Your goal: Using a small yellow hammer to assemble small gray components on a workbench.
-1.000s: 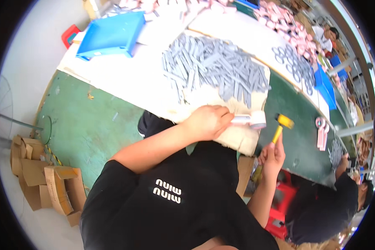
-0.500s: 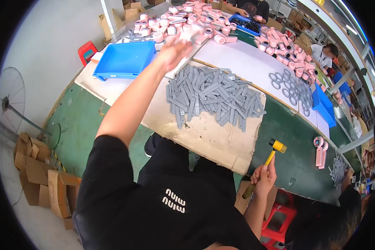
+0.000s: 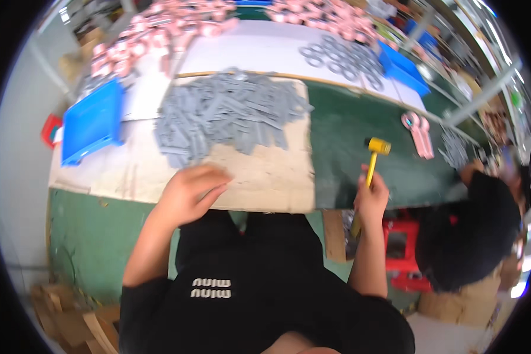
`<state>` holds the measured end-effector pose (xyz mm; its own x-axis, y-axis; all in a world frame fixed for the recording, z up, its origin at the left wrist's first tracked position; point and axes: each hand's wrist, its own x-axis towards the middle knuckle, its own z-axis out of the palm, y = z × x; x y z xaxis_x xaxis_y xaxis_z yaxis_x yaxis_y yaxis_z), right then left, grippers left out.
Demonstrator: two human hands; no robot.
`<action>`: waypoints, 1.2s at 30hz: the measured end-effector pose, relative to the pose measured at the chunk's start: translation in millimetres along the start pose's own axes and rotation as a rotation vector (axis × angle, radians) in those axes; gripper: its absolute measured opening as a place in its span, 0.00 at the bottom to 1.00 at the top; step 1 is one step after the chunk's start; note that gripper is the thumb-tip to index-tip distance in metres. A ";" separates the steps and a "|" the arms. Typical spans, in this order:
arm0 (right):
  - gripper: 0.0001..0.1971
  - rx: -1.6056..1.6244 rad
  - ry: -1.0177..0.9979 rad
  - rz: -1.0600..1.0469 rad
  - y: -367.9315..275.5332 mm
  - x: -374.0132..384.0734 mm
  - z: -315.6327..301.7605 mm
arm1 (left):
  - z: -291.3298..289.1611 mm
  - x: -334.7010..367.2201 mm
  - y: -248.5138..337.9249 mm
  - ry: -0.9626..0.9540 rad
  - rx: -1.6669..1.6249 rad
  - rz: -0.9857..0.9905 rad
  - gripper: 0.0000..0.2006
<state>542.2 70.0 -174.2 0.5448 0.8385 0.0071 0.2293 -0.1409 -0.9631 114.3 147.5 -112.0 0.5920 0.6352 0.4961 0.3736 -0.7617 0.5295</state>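
Note:
My right hand (image 3: pixel 371 197) is closed around the handle of a small yellow mallet (image 3: pixel 380 146), held upright with its head above the green tabletop. My left hand (image 3: pixel 196 192) hovers over the near edge of the cardboard sheet (image 3: pixel 265 183). Its fingers reach to the right with the thumb apart, slightly blurred, and nothing shows between them. Just beyond that hand lies a heap of flat grey plastic strips (image 3: pixel 230 112) on the cardboard.
Pink handheld parts (image 3: pixel 159 29) are piled at the far left, more (image 3: pixel 330 20) at the far centre. A blue tray (image 3: pixel 93 121) sits at left. Grey rings (image 3: pixel 342 56), a blue bin (image 3: pixel 402 68) and pink pieces (image 3: pixel 419 135) lie right. A person in black (image 3: pixel 472 224) works there.
My left hand has drawn back from the far pink pile to the cardboard's near edge. The mallet stays in my right hand. The view has shifted.

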 end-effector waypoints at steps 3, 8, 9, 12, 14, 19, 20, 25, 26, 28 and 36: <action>0.18 -0.510 0.389 -0.370 22.9 77.4 -61.1 | -1.4 -61.9 11.1 0.139 -0.113 -0.159 0.08; 0.23 -0.853 0.534 -0.089 31.0 194.7 -170.5 | -8.3 -111.5 0.5 0.322 -0.243 -0.403 0.06; 0.23 -0.897 0.524 -0.123 40.9 215.9 -188.8 | -11.3 -113.1 0.3 0.323 -0.206 -0.399 0.06; 0.25 -1.056 0.437 -0.109 69.9 265.8 -206.2 | -14.7 -115.1 0.9 0.338 -0.117 -0.360 0.06; 0.26 -1.191 0.392 -0.088 79.5 283.3 -212.5 | -16.1 -112.4 -0.2 0.325 -0.055 -0.266 0.06; 0.27 -0.677 0.343 -0.180 66.3 252.2 -186.1 | -12.9 -102.3 -9.3 0.326 0.020 -0.247 0.06; 0.22 -0.309 0.341 -0.277 74.6 246.0 -212.6 | -9.0 -93.3 -20.3 0.370 0.027 -0.233 0.08; 0.19 0.519 -0.225 0.083 -23.4 96.3 -89.2 | -19.2 -94.6 -32.2 0.319 0.334 -0.397 0.22; 0.19 0.639 -0.315 0.124 -28.6 71.7 -75.7 | -20.6 -90.1 -37.9 0.320 0.332 -0.400 0.22; 0.19 0.817 -0.421 0.253 -32.4 29.7 -43.1 | -21.6 -80.1 -47.6 0.176 0.489 -0.275 0.20; 0.19 0.812 -0.675 0.577 -14.0 -31.2 62.0 | -24.0 -66.9 -60.9 0.083 0.481 -0.132 0.13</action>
<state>471.9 78.4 -177.6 -0.1873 0.9017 -0.3898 -0.6160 -0.4169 -0.6684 34.8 154.5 -160.9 0.4659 0.7235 0.5095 0.7399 -0.6343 0.2240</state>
